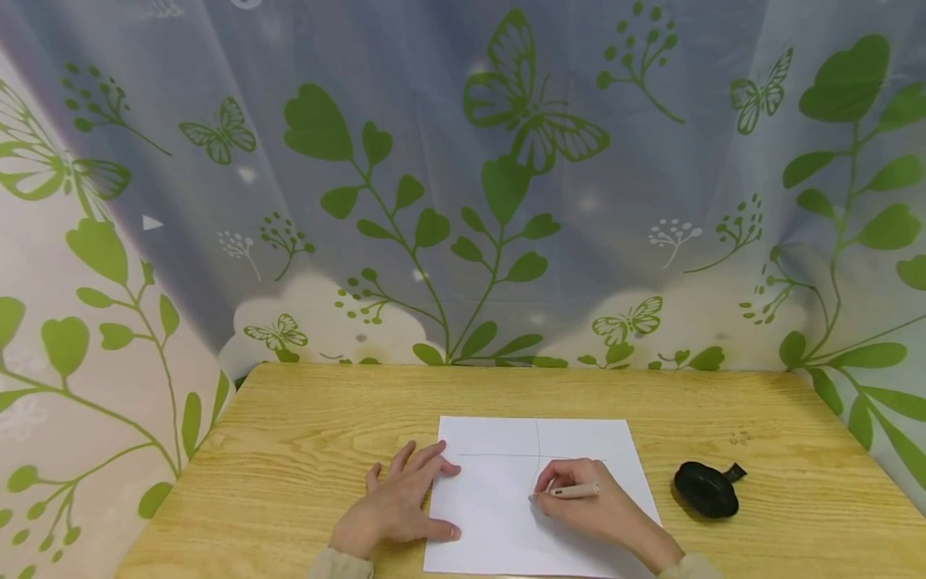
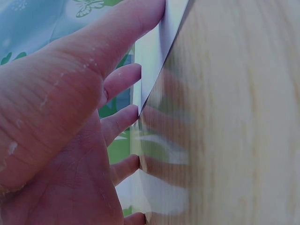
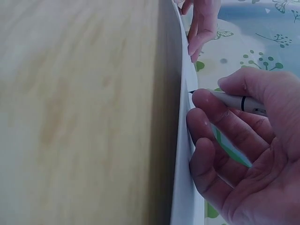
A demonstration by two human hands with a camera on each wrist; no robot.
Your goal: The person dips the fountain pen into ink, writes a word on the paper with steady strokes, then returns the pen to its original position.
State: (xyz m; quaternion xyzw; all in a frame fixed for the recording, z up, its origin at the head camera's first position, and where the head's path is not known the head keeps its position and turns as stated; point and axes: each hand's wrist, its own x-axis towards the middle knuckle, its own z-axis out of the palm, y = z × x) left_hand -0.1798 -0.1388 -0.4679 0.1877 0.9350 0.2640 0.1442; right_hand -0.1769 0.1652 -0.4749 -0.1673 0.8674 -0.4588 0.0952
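A white sheet of paper (image 1: 492,515) lies on the wooden table, with a thin horizontal line and a vertical line crossing in its upper part. My right hand (image 1: 589,503) pinches a pale pen (image 1: 579,490) between thumb and fingers. In the right wrist view the dark tip of the pen (image 3: 229,99) is right at the paper's surface. My left hand (image 1: 405,503) spreads its fingers over the paper's left edge; the thumb and some fingertips rest on the sheet, the others on the wood. The left wrist view shows the thumb (image 2: 126,23) on the paper (image 2: 161,47).
To the right of the paper sits a small black dish-like object (image 1: 705,489) with a short tab. The wooden table (image 1: 325,418) ends at a curtain (image 1: 434,241) printed with green leaves and butterflies, which also hangs along both sides.
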